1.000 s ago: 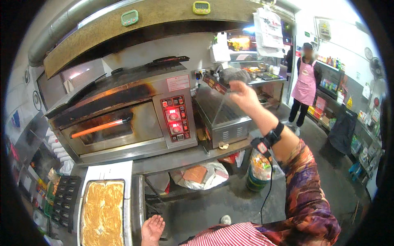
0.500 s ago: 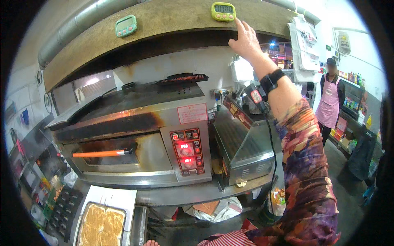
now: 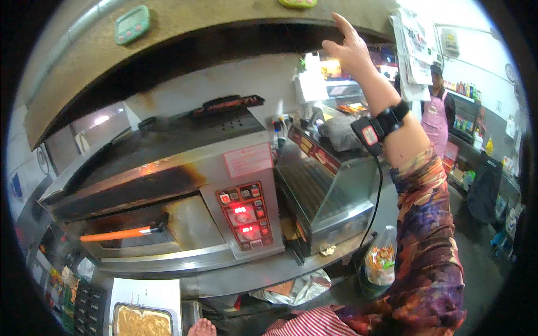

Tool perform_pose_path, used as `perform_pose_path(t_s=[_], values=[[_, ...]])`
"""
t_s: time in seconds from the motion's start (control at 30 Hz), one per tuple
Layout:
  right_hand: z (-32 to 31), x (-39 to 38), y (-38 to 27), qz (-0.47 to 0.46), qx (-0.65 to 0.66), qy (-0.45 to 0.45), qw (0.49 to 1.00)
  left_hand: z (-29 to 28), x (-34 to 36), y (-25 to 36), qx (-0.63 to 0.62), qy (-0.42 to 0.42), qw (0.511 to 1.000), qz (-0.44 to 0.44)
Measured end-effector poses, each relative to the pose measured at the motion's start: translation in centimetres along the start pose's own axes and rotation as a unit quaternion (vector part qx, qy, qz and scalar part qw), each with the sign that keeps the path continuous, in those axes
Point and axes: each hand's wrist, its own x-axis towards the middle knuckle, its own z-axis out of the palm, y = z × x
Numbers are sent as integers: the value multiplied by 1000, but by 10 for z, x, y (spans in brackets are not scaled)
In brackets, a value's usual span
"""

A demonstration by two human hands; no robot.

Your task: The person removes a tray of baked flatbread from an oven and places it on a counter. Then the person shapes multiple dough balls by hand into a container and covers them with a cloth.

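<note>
My right hand (image 3: pixel 352 49) is raised under the wooden hood edge, index finger stretched out and thumb apart, with nothing in it. A yellow-green timer (image 3: pixel 298 3), cut off by the top of the view, is nearest to its fingertip, with a gap between. A mint-green timer (image 3: pixel 132 25) sits farther left on the same board. My left hand (image 3: pixel 202 328) shows only partly at the lower edge, its fingers curled and pressed together; what they hold, if anything, is hidden. To its left, a tray (image 3: pixel 143 320) of flat dough with a brown spread rests on white paper.
A steel deck oven (image 3: pixel 196 224) with an orange handle and lit red control panel (image 3: pixel 244 215) stands ahead. Right of it is a glass-sided warmer (image 3: pixel 328 190). A black cable (image 3: pixel 376 207) hangs from my wrist device. A person in a pink apron (image 3: pixel 435 120) stands at the right.
My right hand has drawn away from the yellow-green timer, to the right and down from it. The view has tilted down and shifted right, and more of my left hand shows.
</note>
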Motion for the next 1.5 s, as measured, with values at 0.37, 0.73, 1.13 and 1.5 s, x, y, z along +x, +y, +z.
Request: perform_pose_path(t_s=[0.37,0.73,1.13,1.5], values=[[-68,-236,141,-6,-330,-474,816,18,14,-39,24,38,999,15],[-63,-241,171,-46,-145,-370,916,97,93,-115,135,61,989,-19],[-38,-288,-8,498,557,-193,636,253,106,-155,394,-334,854,-64],[31,-441,-136,642,596,-387,287,214,115,-152,585,-170,790,72]])
